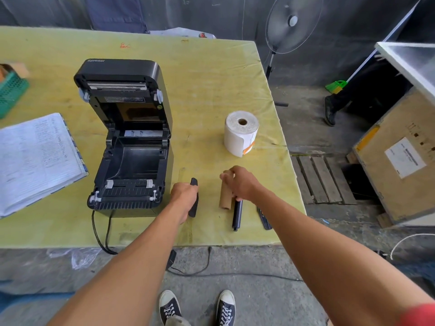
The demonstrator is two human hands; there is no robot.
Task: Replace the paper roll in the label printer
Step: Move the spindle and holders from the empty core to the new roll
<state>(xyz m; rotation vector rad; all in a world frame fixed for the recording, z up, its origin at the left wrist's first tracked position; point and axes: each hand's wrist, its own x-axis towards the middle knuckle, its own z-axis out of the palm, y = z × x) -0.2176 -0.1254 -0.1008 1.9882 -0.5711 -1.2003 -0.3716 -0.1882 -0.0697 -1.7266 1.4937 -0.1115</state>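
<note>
Plainly, the new paper roll (241, 134) stood on end on the worktop (207, 74), its hollow centre opening upward. It was straight beyond the right hand (241, 183) and well apart from the left hand (184, 192), so the right hand was the nearer of the two.

The right hand's fingers (225, 177) were curled round the far end of the empty cardboard core (225, 198), whose long axis ran away from the person. Just beside that core, on its right and parallel to it, lay the black spindle (237, 214). Its far end was under the right hand, and whether the hand touched it could not be told.

The left hand gripped a flat black roll guide (194, 203), which also lay near-to-far. A second black guide (264, 220) showed partly from beneath the right forearm. The label printer (131, 147) sat to the left, lid raised, with no roll in its bay.

By my judgement, either the spindle would have to be stood upright or the roll laid over before one could pass through the other.
</note>
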